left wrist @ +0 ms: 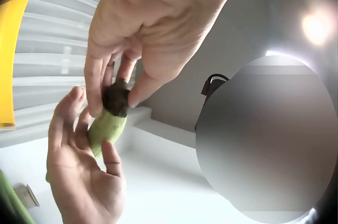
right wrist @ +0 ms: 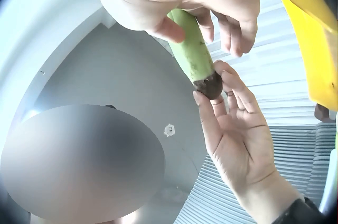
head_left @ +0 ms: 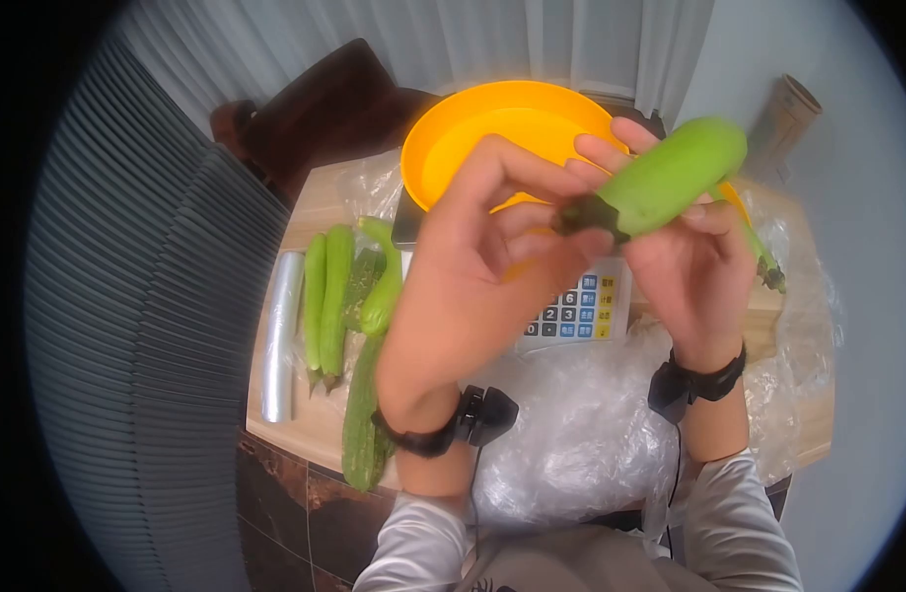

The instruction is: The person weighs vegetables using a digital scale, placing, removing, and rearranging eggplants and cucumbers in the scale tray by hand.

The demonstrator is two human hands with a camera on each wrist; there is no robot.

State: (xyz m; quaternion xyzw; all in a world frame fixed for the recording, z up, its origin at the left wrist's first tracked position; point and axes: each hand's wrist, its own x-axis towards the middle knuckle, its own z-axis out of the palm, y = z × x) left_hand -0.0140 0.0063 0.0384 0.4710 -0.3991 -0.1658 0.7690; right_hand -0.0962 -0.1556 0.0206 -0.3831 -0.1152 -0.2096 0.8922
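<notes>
A short, pale green gourd (head_left: 685, 173) with a dark brown end is held up in front of the body, tilted, in both hands. My left hand (head_left: 463, 286) pinches the dark end between thumb and fingertips, as the left wrist view also shows. My right hand (head_left: 691, 281) holds the green body from the side, thumb on one face and fingers on the other in the right wrist view. Behind the hands stands a scale with a keypad (head_left: 593, 311), topped by a yellow pan (head_left: 438, 128). The hands hide part of both.
Clear plastic bags (head_left: 581, 434) lie heaped at the table's front. On the left are a roll of plastic film (head_left: 282, 335), long green gourds (head_left: 338, 286) and a darker ridged one (head_left: 362, 424). Another green vegetable (head_left: 766, 266) lies at right. A brown chair (head_left: 325, 118) stands behind.
</notes>
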